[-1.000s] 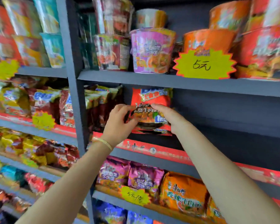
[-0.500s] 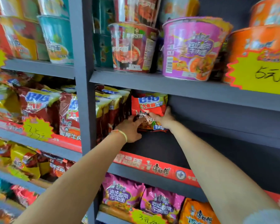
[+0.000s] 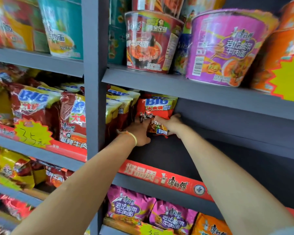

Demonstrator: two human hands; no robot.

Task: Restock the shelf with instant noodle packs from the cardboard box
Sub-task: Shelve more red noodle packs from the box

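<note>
Head view, reading left to right. Two large red noodle packs (image 3: 46, 112) are standing upright in the left bay beside a yellow price star (image 3: 33, 133). Past the grey upright (image 3: 93, 82), a row of yellow-topped packs (image 3: 119, 106) is standing on edge at the left end of the shelf (image 3: 168, 148); at least three are countable, the rest hidden. The left hand (image 3: 137, 131), wearing a thin yellow wristband (image 3: 133, 137), is gripping the lower left of the orange noodle pack (image 3: 155, 114), fingers curled at its edge. That single pack is standing upright deep in the shelf, just beside the row. The right hand (image 3: 171, 123) is holding the pack's lower right side, thumb lying across the front and fingers tucked behind. To the right, the shelf is lying dark and bare. Above, a red cup (image 3: 151, 43) and a purple bowl (image 3: 227, 46) are sitting side by side; below, two purple packs (image 3: 148, 212) are showing. No cardboard box is showing.

Handling, as a judgement: the pack is probably light, its film wrapper slick and crinkling, its noodle block brittle. Holding it by both side edges is likely suiting it better than squeezing the face, which could be cracking the contents.
</note>
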